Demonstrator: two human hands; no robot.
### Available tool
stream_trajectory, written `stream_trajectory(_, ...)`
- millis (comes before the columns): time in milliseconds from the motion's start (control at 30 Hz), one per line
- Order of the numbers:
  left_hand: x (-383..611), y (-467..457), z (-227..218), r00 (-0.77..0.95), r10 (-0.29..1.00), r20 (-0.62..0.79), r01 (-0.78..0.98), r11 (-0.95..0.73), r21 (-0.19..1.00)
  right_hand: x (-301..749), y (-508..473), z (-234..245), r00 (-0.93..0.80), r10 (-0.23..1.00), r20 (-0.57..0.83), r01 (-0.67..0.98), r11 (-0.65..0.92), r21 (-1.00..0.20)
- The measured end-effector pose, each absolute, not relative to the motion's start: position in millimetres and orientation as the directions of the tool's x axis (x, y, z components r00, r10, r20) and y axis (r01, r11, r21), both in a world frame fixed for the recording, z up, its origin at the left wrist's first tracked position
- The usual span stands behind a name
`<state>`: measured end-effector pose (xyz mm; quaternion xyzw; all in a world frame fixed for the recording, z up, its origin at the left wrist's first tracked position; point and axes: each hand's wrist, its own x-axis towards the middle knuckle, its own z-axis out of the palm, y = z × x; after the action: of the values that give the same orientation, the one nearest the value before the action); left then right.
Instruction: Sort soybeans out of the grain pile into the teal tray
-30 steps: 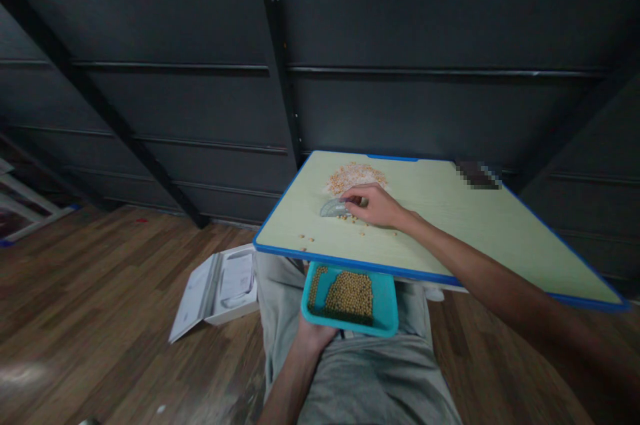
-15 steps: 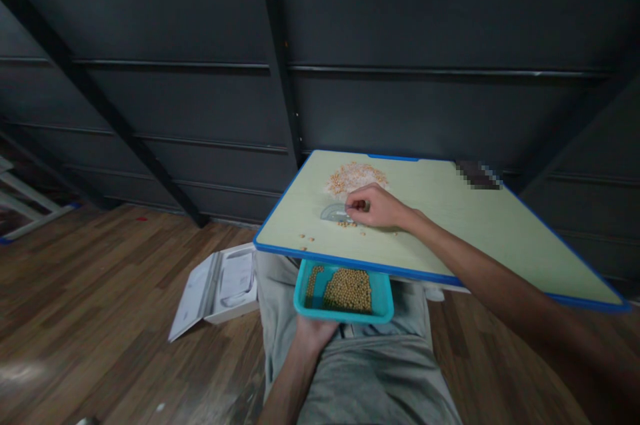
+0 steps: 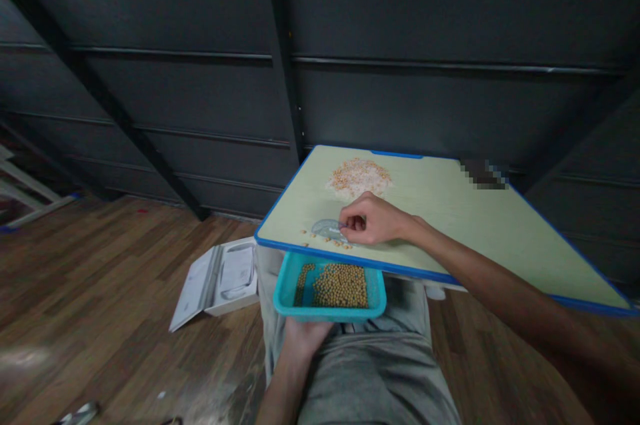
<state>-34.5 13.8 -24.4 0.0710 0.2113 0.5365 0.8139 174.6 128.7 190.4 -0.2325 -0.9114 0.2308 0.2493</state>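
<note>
At the table's (image 3: 475, 225) near edge, a turquoise tray (image 3: 327, 313) of seemingly finished beans (image 3: 343, 286) is resting in the left hand (image 3: 307, 335), fingers hidden. On the table, a mixed heap (image 3: 361, 176) is apparently awaiting work; the right hand (image 3: 373, 219) is pinching a protractor (image 3: 326, 229) beside loose beans (image 3: 339, 243).

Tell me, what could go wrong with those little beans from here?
The loose beans by the blue table edge look round, so a push from the clear half-round plate in the right hand could send some past the turquoise tray onto the floor. The left hand seems to support that tray from beneath its near side, so a tilt might spill the beans inside. The mixed heap lies just beyond the right hand, which could brush and scatter it.
</note>
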Motion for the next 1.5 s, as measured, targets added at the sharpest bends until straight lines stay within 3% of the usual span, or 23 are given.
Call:
stream_trajectory(233, -38.2, 14.3, -18.1, 0.329, 0.905, -0.27, -0.856, 0.406, 0.32, 171.1, 124.7, 188.2, -0.779, 0.507, 0.367, 0.25, 0.79, -0.56)
stream_trajectory(500, -43.9, 14.7, 6.3, 0.222, 0.893, -0.392, -0.862, 0.368, 0.35, 170.7, 124.2, 187.9, -0.8, 0.508, 0.319, 0.238, 0.757, -0.609)
stream_trajectory(767, -53.6, 16.1, 12.2, 0.232, 0.913, -0.334, -0.872, 0.348, 0.345, 168.4, 118.0, 190.6, -0.803, 0.515, 0.301, 0.256, 0.753, -0.606)
stream_trajectory(1000, -52.5, 15.8, 13.8, 0.196, 0.905, -0.377, -0.888, 0.327, 0.323, 161.4, 124.3, 181.4, -0.69, 0.547, 0.473, 0.357, 0.827, -0.435)
stream_trajectory(1233, -56.1, 18.9, 14.5, 0.21, 0.89, -0.404, -0.891, 0.344, 0.295, 143.3, 134.6, 170.8, -0.735, 0.445, 0.511, 0.41, 0.893, -0.187)
stream_trajectory(1500, -57.1, 20.2, 14.6, 0.257, 0.914, -0.315, -0.87, 0.36, 0.335, 139.5, 126.0, 170.9, -0.787, 0.324, 0.524, 0.271, 0.946, -0.178)
